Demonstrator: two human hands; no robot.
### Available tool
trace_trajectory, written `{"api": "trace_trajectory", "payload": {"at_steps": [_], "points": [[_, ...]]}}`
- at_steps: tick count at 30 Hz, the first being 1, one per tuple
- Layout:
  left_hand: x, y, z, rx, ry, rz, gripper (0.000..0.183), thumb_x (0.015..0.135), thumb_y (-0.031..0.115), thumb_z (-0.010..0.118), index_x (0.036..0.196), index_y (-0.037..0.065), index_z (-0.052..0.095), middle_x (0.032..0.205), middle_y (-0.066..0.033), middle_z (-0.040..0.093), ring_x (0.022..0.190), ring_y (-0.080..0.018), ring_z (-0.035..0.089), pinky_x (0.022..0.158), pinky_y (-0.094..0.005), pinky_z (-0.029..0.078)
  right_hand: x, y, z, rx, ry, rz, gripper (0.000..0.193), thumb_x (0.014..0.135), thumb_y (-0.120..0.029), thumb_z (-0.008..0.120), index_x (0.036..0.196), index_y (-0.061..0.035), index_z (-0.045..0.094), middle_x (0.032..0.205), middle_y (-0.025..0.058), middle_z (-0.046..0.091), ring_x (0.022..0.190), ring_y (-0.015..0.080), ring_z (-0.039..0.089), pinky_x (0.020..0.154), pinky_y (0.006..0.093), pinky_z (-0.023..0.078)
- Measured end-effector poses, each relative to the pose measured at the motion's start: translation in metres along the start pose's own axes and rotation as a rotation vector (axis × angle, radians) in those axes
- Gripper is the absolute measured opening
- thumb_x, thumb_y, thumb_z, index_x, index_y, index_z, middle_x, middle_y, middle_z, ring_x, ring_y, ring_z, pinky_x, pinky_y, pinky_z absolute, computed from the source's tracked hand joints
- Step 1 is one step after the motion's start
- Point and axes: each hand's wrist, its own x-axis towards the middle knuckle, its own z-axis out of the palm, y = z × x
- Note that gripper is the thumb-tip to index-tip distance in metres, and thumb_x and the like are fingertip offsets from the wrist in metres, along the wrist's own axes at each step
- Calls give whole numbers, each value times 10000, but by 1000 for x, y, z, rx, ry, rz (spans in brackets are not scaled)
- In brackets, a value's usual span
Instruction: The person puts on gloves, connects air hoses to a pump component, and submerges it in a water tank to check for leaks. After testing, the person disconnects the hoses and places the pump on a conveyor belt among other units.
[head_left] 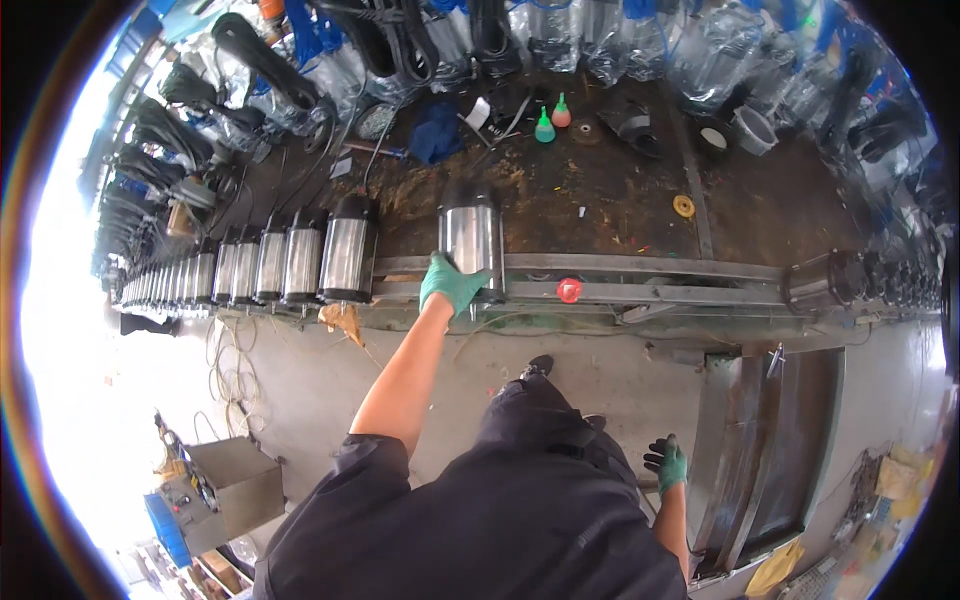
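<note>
Here, we see the left hand (455,285) gripping a silver cylinder (466,236) at the table's (620,200) front edge; similar cylinders (347,252) line its left part. The right hand (669,463), fingers loosely spread, is well apart from the table.

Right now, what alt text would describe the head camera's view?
A green-gloved left hand grips a silver metal cylinder with black ends at the front edge of a dark, stained workbench. Similar cylinders line the edge to the left; the green-gloved right hand hangs open, away from the bench.
</note>
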Motion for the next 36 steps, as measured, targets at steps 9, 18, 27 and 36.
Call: {"api": "trace_trajectory", "payload": {"at_steps": [9,18,27,36], "points": [[36,-41,18,72,114,162,985,703,473,877,1368,-113,446,1315,-274,618,1176,-356,622,1019,-418,500,-34,6,-21,180,137,-39,644,1008,-577,538,1381,-52,541,1152,145,699,850,258,707,713,386,575],[67,-39,19,231,85,168,1093,743,484,849,1509,-107,340,1482,-322,481,1347,-402,518,1122,-426,418,-113,21,-139,380,439,-596,592,1037,-522,523,1336,-20,618,1253,141,677,1044,204,657,926,366,542],[-164,192,224,66,-91,1063,434,960,199,669,1330,2,558,1290,-155,629,1172,-313,600,1039,-442,466,-100,75,-323,-273,1462,-558,108,948,-112,644,1016,-30,666,1041,162,661,974,365,635,876,429,519],[-336,389,554,328,-536,1860,279,955,339,619,918,66,660,910,-168,676,919,-407,630,823,-512,488,-45,62,-365,-237,1398,67,317,1027,-375,520,1014,-106,688,990,139,691,920,395,660,801,462,532]]}}
